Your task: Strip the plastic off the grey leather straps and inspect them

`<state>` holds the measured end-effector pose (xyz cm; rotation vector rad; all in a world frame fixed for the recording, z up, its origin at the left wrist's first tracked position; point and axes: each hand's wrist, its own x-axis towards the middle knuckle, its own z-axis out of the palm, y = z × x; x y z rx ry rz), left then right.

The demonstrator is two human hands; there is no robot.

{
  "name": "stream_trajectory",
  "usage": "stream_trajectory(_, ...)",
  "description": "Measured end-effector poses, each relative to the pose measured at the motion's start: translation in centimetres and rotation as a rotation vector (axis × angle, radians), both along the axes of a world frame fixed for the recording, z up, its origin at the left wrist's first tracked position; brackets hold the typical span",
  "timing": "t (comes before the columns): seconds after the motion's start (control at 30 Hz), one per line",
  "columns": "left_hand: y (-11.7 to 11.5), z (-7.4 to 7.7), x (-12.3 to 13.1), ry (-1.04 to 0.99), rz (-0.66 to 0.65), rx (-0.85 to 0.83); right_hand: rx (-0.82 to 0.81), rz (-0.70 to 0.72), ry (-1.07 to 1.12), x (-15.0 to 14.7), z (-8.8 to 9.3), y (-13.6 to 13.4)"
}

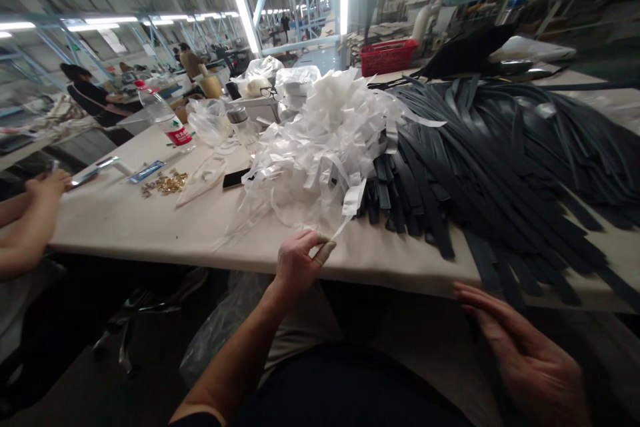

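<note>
My left hand (299,260) is closed in a pinch at the table's front edge, beige coverings on its fingertips. Between its thumb and finger is the end of a thin white strip (343,227), which runs up towards a heap of crumpled white strips (320,140). My right hand (530,353) is lower right, just off the table edge, with its fingers stretched out side by side. I see nothing in it, though its palm side is partly hidden. Closest to it are the ends of a large pile of flat black straps (480,167), fanned across the table's right side.
Left on the table (125,220) are brass-coloured metal pieces (170,183), a plastic bottle (170,121), a glass jar (243,125) and a dark phone-like slab (236,178). A co-worker's hands (47,183) are at far left. Behind stands a red basket (387,57).
</note>
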<state>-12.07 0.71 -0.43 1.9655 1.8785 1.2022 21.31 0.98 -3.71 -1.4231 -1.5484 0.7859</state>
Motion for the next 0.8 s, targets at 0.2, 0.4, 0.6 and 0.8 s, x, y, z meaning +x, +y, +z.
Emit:
stream_trajectory(0.2,-3.7,0.0,2.1,-0.409,-0.153,-0.228,-0.534,0.559,0.566,-8.5,0.7,1.0)
stream_trajectory(0.4,-5.4,-1.6,3.1,-0.182,-0.287,-0.212,-0.744,0.516,0.856,-12.3,1.4,2.5)
stream_trajectory(0.6,-5.6,-1.4,3.2,-0.352,-0.313,-0.341,-0.708,0.471,0.948,-12.9,2.6,3.3)
stream_trajectory(0.8,-4.2,-0.8,4.2,-0.781,-0.428,-0.610,-0.588,0.506,0.946,-13.3,3.4,3.5)
